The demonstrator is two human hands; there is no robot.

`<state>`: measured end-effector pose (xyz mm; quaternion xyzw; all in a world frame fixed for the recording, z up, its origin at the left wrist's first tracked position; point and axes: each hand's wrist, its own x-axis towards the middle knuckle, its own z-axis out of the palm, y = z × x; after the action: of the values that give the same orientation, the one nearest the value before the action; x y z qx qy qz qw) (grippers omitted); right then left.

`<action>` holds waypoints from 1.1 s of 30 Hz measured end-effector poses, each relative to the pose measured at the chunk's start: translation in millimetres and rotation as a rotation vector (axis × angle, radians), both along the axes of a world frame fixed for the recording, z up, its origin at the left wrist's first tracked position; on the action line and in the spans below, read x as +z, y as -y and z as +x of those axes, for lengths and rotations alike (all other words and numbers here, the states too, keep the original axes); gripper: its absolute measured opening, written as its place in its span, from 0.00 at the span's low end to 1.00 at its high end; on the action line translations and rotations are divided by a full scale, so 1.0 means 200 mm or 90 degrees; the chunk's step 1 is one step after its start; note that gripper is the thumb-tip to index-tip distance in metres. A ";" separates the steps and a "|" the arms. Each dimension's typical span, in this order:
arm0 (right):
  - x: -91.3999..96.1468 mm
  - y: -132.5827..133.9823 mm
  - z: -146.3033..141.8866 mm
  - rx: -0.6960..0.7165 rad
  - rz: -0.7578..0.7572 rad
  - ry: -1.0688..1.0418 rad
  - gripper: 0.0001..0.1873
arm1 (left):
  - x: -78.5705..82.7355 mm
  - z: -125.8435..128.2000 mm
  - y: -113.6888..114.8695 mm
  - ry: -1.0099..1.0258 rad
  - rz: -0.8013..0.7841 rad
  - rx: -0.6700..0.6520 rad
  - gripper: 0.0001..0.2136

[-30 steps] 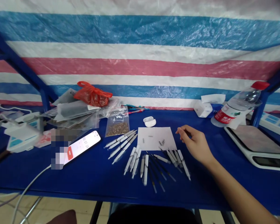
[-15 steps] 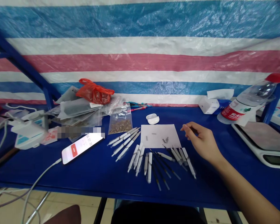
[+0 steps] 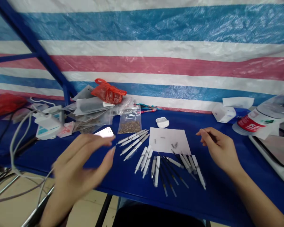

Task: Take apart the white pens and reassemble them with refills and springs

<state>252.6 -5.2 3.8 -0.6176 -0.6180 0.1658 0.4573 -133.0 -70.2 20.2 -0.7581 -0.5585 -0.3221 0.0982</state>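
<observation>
My left hand (image 3: 85, 167) is raised over the left front of the table, thumb and fingers apart, with nothing between them. It partly covers the lit phone (image 3: 105, 132). At the right of a white paper sheet (image 3: 167, 138), my right hand (image 3: 219, 149) is loosely closed, fingers curled, and no object shows in it. Small springs (image 3: 174, 146) lie on the paper. In front of the sheet are pen parts: white pen barrels (image 3: 145, 160), thin dark refills (image 3: 170, 176) and grey grips (image 3: 188, 161). Several white pens (image 3: 133, 143) lie fanned out to the left.
Behind the pens lie a bag of brown pellets (image 3: 130, 127) and a white earbud case (image 3: 162, 122). Plastic bags (image 3: 92, 108) and a red bag (image 3: 110, 92) are piled left. At right stand a tissue box (image 3: 224, 114), a bottle (image 3: 257, 119) and a scale (image 3: 274, 154).
My left hand has come into view from the lower left and now covers most of the phone. The view has turned slightly left. My right hand stays beside the paper.
</observation>
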 end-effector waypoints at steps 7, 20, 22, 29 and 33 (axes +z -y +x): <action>0.01 -0.01 -0.02 -0.006 -0.001 -0.003 0.27 | -0.17 -0.28 -0.38 -0.160 -0.164 0.071 0.30; -0.02 -0.02 0.01 -0.008 -0.027 -0.003 0.25 | -0.13 -0.25 -0.41 -0.210 -0.267 0.065 0.25; -0.02 -0.01 0.02 -0.010 -0.029 0.002 0.25 | -0.12 -0.24 -0.40 -0.229 -0.263 0.070 0.24; -0.01 0.00 0.00 0.007 -0.032 0.015 0.22 | -0.14 -0.24 -0.41 -0.280 -0.242 0.096 0.26; -0.03 0.00 0.00 0.031 -0.044 0.038 0.22 | -0.16 -0.26 -0.41 -0.273 -0.243 0.087 0.26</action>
<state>252.9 -5.1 -2.7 -0.6225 -0.6400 0.1801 0.4128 -185.2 11.9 -11.6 -0.7742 -0.6253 -0.0367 0.0911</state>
